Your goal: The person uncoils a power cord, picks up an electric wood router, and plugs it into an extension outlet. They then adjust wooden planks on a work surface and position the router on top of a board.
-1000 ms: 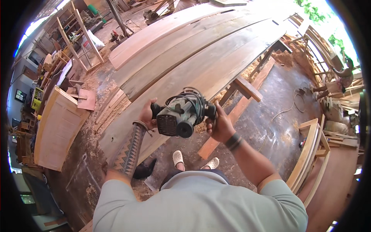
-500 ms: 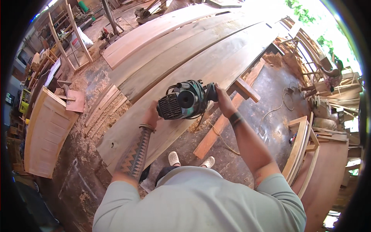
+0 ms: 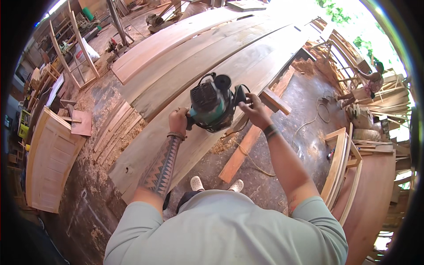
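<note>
A teal and black router (image 3: 213,108) with a side handle at each end is held over the wide wooden boards (image 3: 176,143) in front of me. My left hand (image 3: 178,120) is closed round its left handle. My right hand (image 3: 255,109) is at the other side, fingers curled at the black handle and cord. The dark cord (image 3: 237,128) hangs down beside the router on the right. Whether the underside touches the board is hidden from me.
Long planks (image 3: 163,57) lie side by side ahead. A wooden beam (image 3: 240,157) and a pale cable (image 3: 260,168) are on the floor to the right. Door panels (image 3: 55,154) stand left, frames (image 3: 338,163) right. A person (image 3: 371,84) works at the far right.
The router has been turned between my hands and now shows its vented top and teal body at a different angle. My right fingers have shifted on its right side.
</note>
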